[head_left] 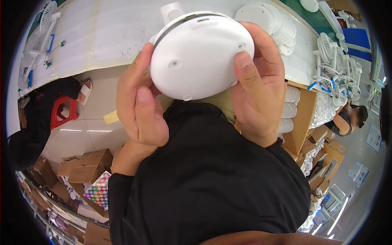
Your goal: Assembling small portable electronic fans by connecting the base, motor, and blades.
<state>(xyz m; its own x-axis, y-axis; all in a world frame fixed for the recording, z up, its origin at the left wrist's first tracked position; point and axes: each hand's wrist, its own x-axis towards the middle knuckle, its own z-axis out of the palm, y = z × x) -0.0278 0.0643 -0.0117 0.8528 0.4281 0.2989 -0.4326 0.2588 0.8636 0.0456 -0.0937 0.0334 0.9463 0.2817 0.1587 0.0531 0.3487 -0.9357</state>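
Observation:
Between my two hands is a white round fan base, held up in front of the table edge with its flat underside showing. Several small screw recesses dot its face. A dark gap runs along the upper left rim, between the cover disc and the shell, and a short white neck sticks out behind. My left hand grips the left rim, fingers closed on it. My right hand wraps the right rim, its thumb pressed on the underside near a recess.
Behind the base, a white table carries a stack of white discs. Partly built white fans crowd the right; more fans stand far left. A red stool, a seated person and cardboard boxes are at left.

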